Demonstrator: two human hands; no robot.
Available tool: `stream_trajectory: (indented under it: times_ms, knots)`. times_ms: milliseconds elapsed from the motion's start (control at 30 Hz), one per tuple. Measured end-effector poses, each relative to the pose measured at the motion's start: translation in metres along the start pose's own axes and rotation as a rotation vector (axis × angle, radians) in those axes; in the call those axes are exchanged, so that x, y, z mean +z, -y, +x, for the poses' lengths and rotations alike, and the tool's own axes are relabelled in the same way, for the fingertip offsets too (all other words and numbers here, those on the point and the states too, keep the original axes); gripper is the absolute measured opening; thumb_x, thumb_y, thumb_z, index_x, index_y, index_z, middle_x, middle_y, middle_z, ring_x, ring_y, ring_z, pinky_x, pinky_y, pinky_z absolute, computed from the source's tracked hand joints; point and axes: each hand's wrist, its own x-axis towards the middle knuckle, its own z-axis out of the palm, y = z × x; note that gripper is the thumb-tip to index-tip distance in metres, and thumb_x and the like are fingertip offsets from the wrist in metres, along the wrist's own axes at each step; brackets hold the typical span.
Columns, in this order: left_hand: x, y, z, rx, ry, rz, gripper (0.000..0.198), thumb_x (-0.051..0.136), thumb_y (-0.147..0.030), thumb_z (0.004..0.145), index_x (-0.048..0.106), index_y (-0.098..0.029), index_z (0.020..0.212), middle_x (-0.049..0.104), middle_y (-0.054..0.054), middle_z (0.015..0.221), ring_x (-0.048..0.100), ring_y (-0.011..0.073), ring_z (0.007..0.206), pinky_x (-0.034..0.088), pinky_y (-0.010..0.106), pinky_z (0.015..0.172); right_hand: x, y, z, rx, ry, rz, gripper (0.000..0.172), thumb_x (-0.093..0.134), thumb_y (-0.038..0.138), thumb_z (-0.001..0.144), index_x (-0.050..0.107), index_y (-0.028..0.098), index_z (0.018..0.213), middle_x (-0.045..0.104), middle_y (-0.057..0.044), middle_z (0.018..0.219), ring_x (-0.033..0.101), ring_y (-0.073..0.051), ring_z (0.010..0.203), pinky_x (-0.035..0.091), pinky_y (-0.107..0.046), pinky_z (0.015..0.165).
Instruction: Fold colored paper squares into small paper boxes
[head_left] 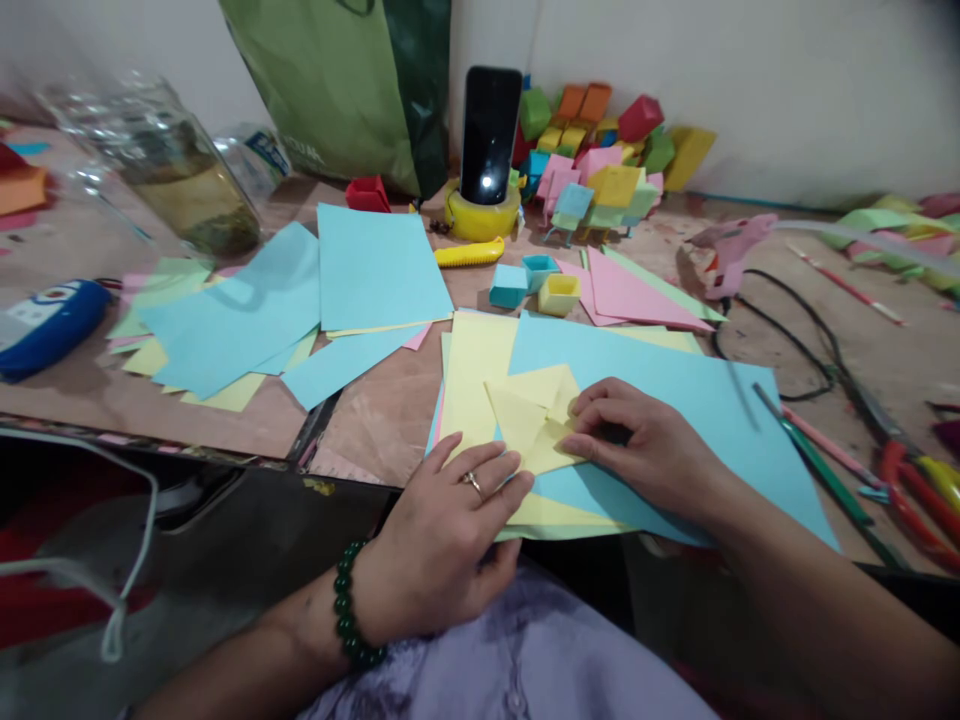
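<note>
A piece of pale yellow paper [517,408], folded into angled flaps, lies on a stack of coloured sheets at the table's front edge. My right hand [649,445] pinches its right side between thumb and fingers. With fingers stretched out, my left hand [457,525] rests at the paper's lower left corner; its thumb hangs below the table edge. Beneath the folded piece are a light blue sheet [705,420] and a yellow sheet [476,365]. Just behind the stack stand small folded paper boxes, among them a blue one [508,286] and a yellow one [559,295].
Blue sheets [382,265] lie loose at left, near a glass jar [187,180]. A phone [491,135] stands beside a pile of paper boxes [600,150]. A yellow cutter [470,253] lies before it. At right are a pink glue gun [735,255], pencils and scissors [911,480].
</note>
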Motion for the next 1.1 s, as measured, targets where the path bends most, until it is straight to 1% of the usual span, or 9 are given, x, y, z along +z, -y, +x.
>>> stream_trajectory:
  times_ms: [367,500,667,733,767,833,933,1000,1100]
  knots:
    - [-0.003,-0.003,0.004,-0.038,0.027,-0.029,0.040,0.052,-0.030,0.085,0.055,-0.018,0.123,0.061,0.009,0.125,0.051,0.0243,0.121,0.029,0.048,0.108,-0.001,0.001,0.000,-0.014,0.026,0.004,0.016,0.067,0.028,0.080,0.061,0.020,0.068,0.058,-0.003,0.090,0.058,-0.016,0.079,0.047,-0.030,0.072]
    - [-0.007,-0.008,0.009,-0.069,0.053,-0.027,0.043,0.053,-0.042,0.085,0.056,-0.018,0.120,0.062,0.010,0.121,0.053,0.0263,0.116,0.028,0.050,0.107,0.000,0.002,0.001,-0.006,0.026,-0.005,0.017,0.067,0.031,0.079,0.061,0.020,0.068,0.058,-0.003,0.090,0.058,-0.016,0.079,0.048,-0.031,0.073]
    - [-0.008,-0.012,0.016,-0.081,0.089,0.014,0.063,0.054,-0.060,0.080,0.053,-0.017,0.126,0.063,0.010,0.114,0.053,0.0292,0.108,0.032,0.052,0.100,-0.001,0.001,0.001,-0.009,0.021,-0.011,0.017,0.065,0.031,0.080,0.060,0.020,0.067,0.058,-0.003,0.089,0.058,-0.016,0.078,0.047,-0.031,0.072]
    - [-0.006,-0.013,0.018,-0.084,0.099,0.040,0.067,0.054,-0.063,0.079,0.053,-0.017,0.127,0.063,0.010,0.111,0.053,0.0296,0.104,0.034,0.051,0.096,-0.001,0.002,0.000,-0.010,0.014,-0.032,0.014,0.065,0.032,0.079,0.062,0.020,0.073,0.058,-0.003,0.088,0.057,-0.016,0.077,0.047,-0.030,0.070]
    - [-0.005,-0.013,0.019,-0.086,0.103,0.052,0.067,0.055,-0.063,0.078,0.054,-0.017,0.127,0.063,0.010,0.110,0.052,0.0295,0.103,0.035,0.050,0.095,0.000,0.004,-0.001,-0.002,0.002,-0.056,0.014,0.066,0.034,0.078,0.063,0.020,0.080,0.058,-0.003,0.089,0.057,-0.016,0.077,0.047,-0.031,0.069]
    - [-0.003,-0.014,0.020,-0.085,0.106,0.072,0.066,0.056,-0.062,0.078,0.054,-0.017,0.127,0.063,0.009,0.108,0.052,0.0291,0.102,0.035,0.049,0.094,0.004,0.008,-0.003,0.024,-0.048,-0.136,0.032,0.069,0.038,0.074,0.061,0.021,0.099,0.058,-0.004,0.095,0.057,-0.019,0.081,0.048,-0.032,0.070]
    - [-0.002,-0.014,0.020,-0.085,0.103,0.092,0.066,0.057,-0.060,0.079,0.053,-0.017,0.129,0.062,0.008,0.109,0.051,0.0287,0.104,0.033,0.049,0.097,0.011,0.014,-0.008,0.071,-0.127,-0.252,0.061,0.072,0.041,0.069,0.051,0.021,0.122,0.055,-0.009,0.110,0.057,-0.025,0.097,0.049,-0.038,0.080]
    - [-0.003,-0.014,0.019,-0.087,0.103,0.098,0.064,0.057,-0.060,0.079,0.053,-0.018,0.128,0.062,0.008,0.110,0.051,0.0283,0.105,0.031,0.050,0.099,0.013,0.013,-0.012,0.101,-0.153,-0.287,0.071,0.071,0.043,0.069,0.044,0.020,0.131,0.053,-0.011,0.115,0.056,-0.028,0.102,0.049,-0.041,0.084]
    - [-0.003,-0.014,0.018,-0.085,0.096,0.098,0.060,0.057,-0.059,0.080,0.055,-0.019,0.125,0.062,0.008,0.111,0.051,0.0283,0.106,0.029,0.050,0.101,0.009,0.005,-0.021,0.168,-0.186,-0.307,0.080,0.066,0.050,0.073,0.034,0.019,0.140,0.052,-0.013,0.117,0.057,-0.029,0.100,0.050,-0.043,0.081]
